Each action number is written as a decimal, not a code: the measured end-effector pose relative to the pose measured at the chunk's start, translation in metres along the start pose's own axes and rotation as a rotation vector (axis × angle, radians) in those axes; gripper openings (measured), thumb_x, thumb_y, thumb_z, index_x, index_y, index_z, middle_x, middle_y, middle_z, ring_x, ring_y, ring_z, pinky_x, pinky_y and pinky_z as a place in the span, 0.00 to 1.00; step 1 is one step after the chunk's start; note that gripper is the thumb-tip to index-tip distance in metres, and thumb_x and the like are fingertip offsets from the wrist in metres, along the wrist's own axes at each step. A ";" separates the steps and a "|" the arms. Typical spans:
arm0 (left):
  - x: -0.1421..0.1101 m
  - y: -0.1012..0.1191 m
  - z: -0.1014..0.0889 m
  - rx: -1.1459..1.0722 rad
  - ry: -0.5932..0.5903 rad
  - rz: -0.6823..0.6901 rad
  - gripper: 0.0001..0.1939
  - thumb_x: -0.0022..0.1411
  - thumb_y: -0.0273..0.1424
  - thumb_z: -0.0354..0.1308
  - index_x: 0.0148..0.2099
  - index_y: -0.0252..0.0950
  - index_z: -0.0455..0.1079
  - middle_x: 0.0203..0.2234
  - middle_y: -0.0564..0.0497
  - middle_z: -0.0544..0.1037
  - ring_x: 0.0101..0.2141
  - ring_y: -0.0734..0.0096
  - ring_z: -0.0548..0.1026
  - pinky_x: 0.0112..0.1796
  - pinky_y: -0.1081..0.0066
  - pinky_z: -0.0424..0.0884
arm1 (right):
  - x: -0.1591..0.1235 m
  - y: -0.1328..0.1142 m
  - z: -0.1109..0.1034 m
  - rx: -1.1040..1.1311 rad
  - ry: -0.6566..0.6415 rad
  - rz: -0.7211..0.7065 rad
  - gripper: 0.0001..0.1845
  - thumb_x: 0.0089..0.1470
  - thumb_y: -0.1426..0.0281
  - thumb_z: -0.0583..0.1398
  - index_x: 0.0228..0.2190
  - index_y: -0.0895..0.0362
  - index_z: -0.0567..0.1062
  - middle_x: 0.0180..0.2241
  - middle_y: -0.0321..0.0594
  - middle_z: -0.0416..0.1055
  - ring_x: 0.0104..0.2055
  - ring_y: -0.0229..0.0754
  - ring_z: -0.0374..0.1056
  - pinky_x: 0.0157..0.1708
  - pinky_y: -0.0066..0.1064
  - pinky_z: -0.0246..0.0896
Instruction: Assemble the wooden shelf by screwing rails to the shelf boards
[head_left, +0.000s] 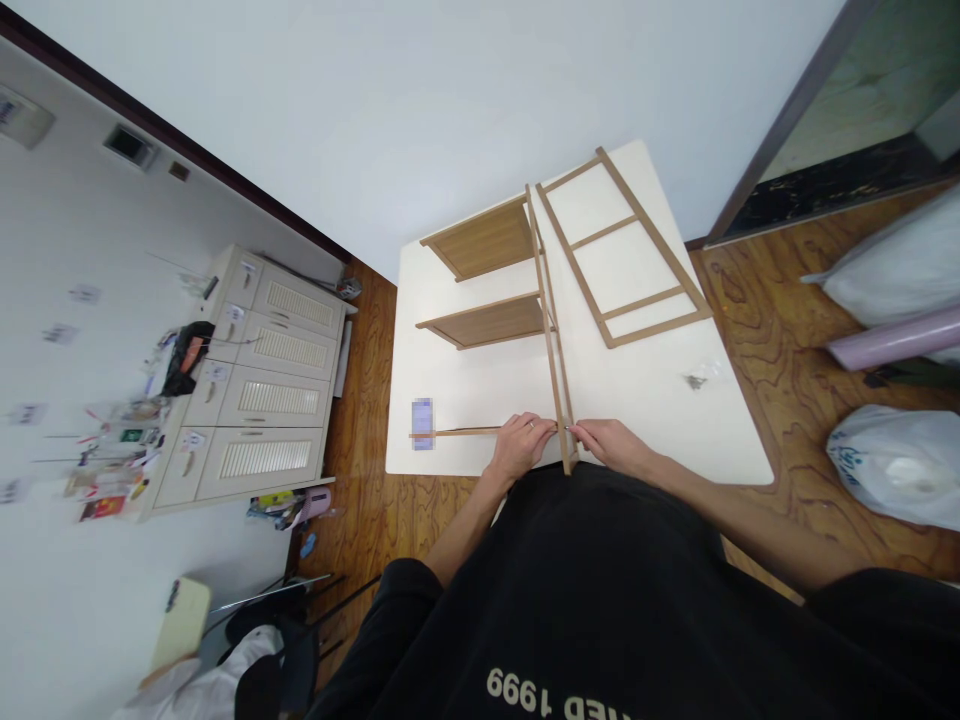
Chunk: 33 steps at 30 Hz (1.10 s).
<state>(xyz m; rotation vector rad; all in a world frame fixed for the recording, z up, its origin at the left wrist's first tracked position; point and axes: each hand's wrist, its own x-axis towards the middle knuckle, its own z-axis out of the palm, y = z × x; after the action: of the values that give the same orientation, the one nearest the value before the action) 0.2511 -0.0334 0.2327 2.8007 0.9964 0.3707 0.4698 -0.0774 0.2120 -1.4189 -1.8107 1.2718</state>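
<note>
A wooden shelf unit stands partly assembled at the near side of the table. Its ladder-like side frame [551,350] is on edge, with wooden shelf boards [487,325] reaching left from it. My left hand [523,443] is closed around the nearest shelf board [465,432] where it meets the frame; that board shows only as a thin edge. On the frame's other side, my right hand [611,443] has its fingers pinched at the same joint. Whatever it pinches is too small to make out. A second wooden side frame [656,255] lies flat at the far right.
Small metal hardware in a clear bag [696,380] lies on the white table [637,400] at the right. A blurred blue-white paper or screen [422,412] is at the left. Beyond are a white cabinet [255,400] and plastic-wrapped bundles [900,460] on the wooden floor.
</note>
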 end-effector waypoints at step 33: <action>0.003 0.000 -0.003 -0.008 -0.024 0.006 0.11 0.73 0.33 0.50 0.45 0.38 0.73 0.34 0.50 0.79 0.38 0.70 0.76 0.37 0.69 0.68 | 0.000 -0.008 -0.029 -0.569 0.023 -0.427 0.19 0.66 0.57 0.50 0.35 0.57 0.74 0.31 0.46 0.72 0.34 0.46 0.69 0.35 0.35 0.62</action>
<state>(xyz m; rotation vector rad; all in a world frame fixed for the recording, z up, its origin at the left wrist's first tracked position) 0.2522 -0.0318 0.2362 2.7945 0.9799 0.3397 0.4905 -0.0673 0.2316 -1.1925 -2.4105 0.5425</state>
